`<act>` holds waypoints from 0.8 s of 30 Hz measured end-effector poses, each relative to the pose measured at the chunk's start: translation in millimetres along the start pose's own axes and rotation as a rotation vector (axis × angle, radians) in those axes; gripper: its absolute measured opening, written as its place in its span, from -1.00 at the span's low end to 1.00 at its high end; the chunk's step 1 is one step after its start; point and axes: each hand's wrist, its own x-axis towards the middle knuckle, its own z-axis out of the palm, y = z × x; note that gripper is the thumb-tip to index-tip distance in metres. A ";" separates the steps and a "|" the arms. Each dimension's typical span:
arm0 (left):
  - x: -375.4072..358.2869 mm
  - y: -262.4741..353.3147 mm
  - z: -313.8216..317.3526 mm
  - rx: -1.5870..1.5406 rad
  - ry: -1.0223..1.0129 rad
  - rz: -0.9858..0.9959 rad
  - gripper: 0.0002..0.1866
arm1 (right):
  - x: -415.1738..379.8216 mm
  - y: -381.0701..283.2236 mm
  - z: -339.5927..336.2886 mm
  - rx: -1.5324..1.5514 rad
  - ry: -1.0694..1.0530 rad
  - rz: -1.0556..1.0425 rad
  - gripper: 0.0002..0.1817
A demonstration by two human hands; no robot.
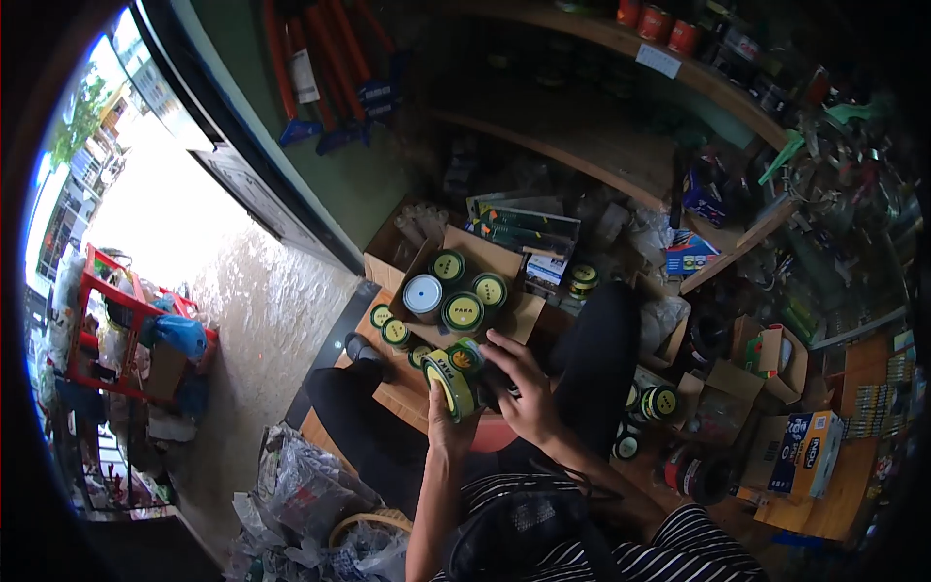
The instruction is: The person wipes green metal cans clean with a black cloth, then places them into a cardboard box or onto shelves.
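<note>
Top (693,545): black, white stripes | trousers (599,339): black, close-fitting | footwear (366,351): dark grey

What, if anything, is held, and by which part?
The left hand grips a green-and-yellow tin by its near side; whether the right hand holds it too cannot be told.

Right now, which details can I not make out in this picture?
All in the head view:
Far side of the PARA tin: hidden by its own body and the left hand.
Whether the right hand touches it: too dark.
Cardboard box floor: covered by tins.
Paper label writing: too small.
</note>
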 end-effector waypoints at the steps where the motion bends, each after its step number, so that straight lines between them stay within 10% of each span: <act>1: 0.9 -0.8 -1.4 0.124 0.005 0.043 -0.38 | 7.8 -7.6 -2.5 -0.041 -0.024 -0.037 -0.40; 8: 2.4 10.5 35.6 0.222 -0.001 0.091 -0.38 | 53.5 -0.8 -3.4 0.072 -0.384 0.017 -0.60; 13: 28.7 -14.0 2.1 0.010 -0.016 0.247 -0.48 | 6.4 15.9 39.3 -0.136 -0.037 -0.103 -0.38; 20: 20.9 -11.6 35.8 0.308 0.207 0.150 -0.59 | 26.9 103.6 14.9 0.367 0.101 0.404 -0.77; 24: 78.9 14.5 -4.7 0.225 0.195 0.017 -0.61 | 7.5 129.6 2.9 -0.136 -0.007 0.322 -0.65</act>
